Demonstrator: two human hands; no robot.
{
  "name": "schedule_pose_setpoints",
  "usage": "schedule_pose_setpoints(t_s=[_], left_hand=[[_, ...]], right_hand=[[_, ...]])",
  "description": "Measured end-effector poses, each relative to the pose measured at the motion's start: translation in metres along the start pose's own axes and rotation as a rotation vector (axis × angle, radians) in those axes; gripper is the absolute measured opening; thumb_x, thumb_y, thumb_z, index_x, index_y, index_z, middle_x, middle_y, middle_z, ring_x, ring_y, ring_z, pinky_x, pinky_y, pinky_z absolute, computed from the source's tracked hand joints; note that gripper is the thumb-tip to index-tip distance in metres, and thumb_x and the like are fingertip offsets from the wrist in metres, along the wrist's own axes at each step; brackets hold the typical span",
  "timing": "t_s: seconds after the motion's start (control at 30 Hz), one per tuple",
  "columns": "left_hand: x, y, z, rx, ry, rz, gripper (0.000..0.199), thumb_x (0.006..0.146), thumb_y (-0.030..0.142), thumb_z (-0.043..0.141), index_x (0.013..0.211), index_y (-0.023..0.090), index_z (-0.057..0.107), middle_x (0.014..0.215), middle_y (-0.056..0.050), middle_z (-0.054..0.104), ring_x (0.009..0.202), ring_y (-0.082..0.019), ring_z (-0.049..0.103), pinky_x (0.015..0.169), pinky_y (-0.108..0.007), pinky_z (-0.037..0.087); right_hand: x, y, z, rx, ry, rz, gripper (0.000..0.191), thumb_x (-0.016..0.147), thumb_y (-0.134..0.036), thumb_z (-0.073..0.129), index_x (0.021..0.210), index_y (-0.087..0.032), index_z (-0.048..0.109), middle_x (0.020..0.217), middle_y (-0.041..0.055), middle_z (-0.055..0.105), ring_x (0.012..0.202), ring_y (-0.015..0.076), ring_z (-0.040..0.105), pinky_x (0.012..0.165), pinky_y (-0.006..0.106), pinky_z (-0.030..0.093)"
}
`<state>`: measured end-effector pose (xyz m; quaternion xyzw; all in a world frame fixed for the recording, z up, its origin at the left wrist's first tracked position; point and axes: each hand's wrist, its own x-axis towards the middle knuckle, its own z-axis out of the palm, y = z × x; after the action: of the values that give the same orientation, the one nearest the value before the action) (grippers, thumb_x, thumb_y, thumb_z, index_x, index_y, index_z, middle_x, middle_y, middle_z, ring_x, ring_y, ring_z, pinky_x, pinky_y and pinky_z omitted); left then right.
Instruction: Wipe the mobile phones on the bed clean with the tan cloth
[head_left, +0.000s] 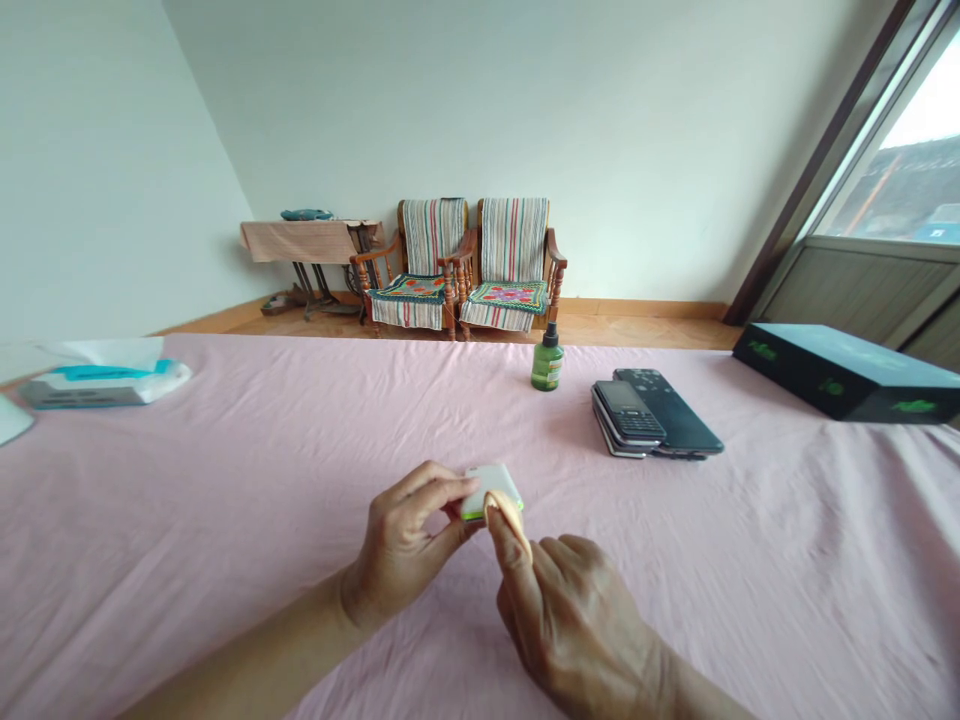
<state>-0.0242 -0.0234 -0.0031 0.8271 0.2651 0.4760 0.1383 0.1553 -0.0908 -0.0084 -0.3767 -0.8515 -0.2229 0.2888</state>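
Observation:
A small white device (491,484) with a bright green edge is held up over the pink cloth by my left hand (409,530), its thumb and fingers pinching the left side. Against the lower right corner of the device, my right hand (566,610) presses a pale yellow cloth (512,515) with the index finger. The other fingers of that hand are curled, and part of the yellow cloth is hidden behind the index finger.
Pink cloth (262,480) covers the surface. A green spray bottle (547,362) stands beyond my hands. Stacked phones (626,415) lie beside a larger dark phone (675,415). A black box (847,370) is far right, a tissue pack (105,382) far left.

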Motion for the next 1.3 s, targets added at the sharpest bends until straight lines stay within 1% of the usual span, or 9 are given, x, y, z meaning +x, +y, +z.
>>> schedule_pose_setpoints(t_s=[0.1,0.2,0.37,0.47,0.57,0.67,0.87,1.13,1.3], left_hand=[[-0.001,-0.001,0.0,0.006,-0.007,0.002,0.017,0.085,0.019,0.064,0.102,0.017,0.066,0.084,-0.005,0.063,0.077,-0.016,0.063,0.066,-0.024,0.052],[-0.002,-0.005,-0.001,-0.013,-0.073,0.026,0.02,0.083,0.019,0.066,0.103,0.017,0.064,0.085,-0.005,0.061,0.073,-0.015,0.062,0.064,-0.023,0.052],[0.0,-0.009,-0.008,-0.03,-0.339,0.082,0.027,0.077,0.016,0.066,0.103,0.018,0.059,0.093,-0.008,0.06,0.082,-0.019,0.061,0.07,-0.029,0.052],[0.003,-0.009,-0.012,0.017,-0.494,0.043,0.042,0.066,0.016,0.072,0.105,0.019,0.055,0.101,-0.008,0.057,0.093,-0.023,0.057,0.081,-0.036,0.05],[0.007,-0.011,-0.015,0.05,-0.586,-0.004,0.061,0.06,0.031,0.08,0.112,0.021,0.051,0.112,-0.009,0.054,0.102,-0.027,0.052,0.091,-0.042,0.045],[0.007,-0.017,-0.015,0.038,-0.576,-0.016,0.079,0.055,0.049,0.082,0.121,0.023,0.046,0.12,-0.011,0.05,0.111,-0.03,0.048,0.097,-0.046,0.04],[0.001,-0.026,-0.008,0.129,-0.578,-0.098,0.113,0.054,0.061,0.079,0.142,0.02,0.023,0.14,-0.018,0.038,0.127,-0.036,0.036,0.106,-0.054,0.028],[-0.002,-0.024,-0.001,0.173,-0.589,-0.131,0.123,0.051,0.056,0.08,0.147,0.018,0.013,0.145,-0.019,0.034,0.131,-0.039,0.032,0.107,-0.057,0.025],[0.002,-0.024,-0.005,0.167,-0.627,-0.127,0.121,0.05,0.053,0.081,0.146,0.016,0.017,0.144,-0.019,0.036,0.131,-0.038,0.032,0.108,-0.056,0.023]], right_hand=[[0.001,0.002,0.001,0.052,0.013,-0.005,0.051,0.085,-0.006,0.04,0.135,0.006,0.032,0.062,0.0042,0.063,0.046,0.0168,0.052,0.042,0.031,0.034],[-0.002,0.014,0.003,0.139,0.097,0.162,0.04,0.086,-0.007,0.041,0.126,-0.003,0.045,0.058,0.0007,0.062,0.043,0.014,0.052,0.043,0.028,0.036],[-0.009,0.04,0.009,0.384,0.091,0.531,0.032,0.086,-0.011,0.04,0.113,-0.011,0.057,0.073,0.0045,0.07,0.05,0.0115,0.061,0.048,0.021,0.045],[-0.01,0.043,0.012,0.552,0.016,0.628,0.032,0.085,-0.013,0.041,0.11,-0.015,0.061,0.08,0.0053,0.072,0.06,0.0134,0.065,0.056,0.022,0.05],[-0.008,0.039,0.011,0.689,-0.012,0.623,0.032,0.083,-0.012,0.043,0.105,-0.018,0.065,0.089,0.0058,0.071,0.073,0.0153,0.066,0.066,0.025,0.051],[-0.005,0.034,0.005,0.767,-0.095,0.576,0.031,0.081,-0.009,0.042,0.096,-0.02,0.067,0.082,0.0034,0.068,0.069,0.0137,0.063,0.061,0.022,0.047],[0.0,0.032,-0.005,0.711,-0.452,0.2,0.025,0.082,-0.006,0.042,0.082,-0.022,0.062,0.067,-0.0029,0.061,0.058,0.0106,0.053,0.058,0.021,0.038],[0.002,0.04,0.022,0.331,-0.374,0.18,0.022,0.092,-0.016,0.039,0.107,-0.014,0.056,0.076,0.0027,0.068,0.051,0.0116,0.051,0.062,0.027,0.033],[0.0,0.036,0.023,0.336,-0.362,0.207,0.021,0.095,-0.018,0.037,0.101,-0.015,0.057,0.069,0.0015,0.067,0.051,0.0108,0.053,0.063,0.027,0.032]])
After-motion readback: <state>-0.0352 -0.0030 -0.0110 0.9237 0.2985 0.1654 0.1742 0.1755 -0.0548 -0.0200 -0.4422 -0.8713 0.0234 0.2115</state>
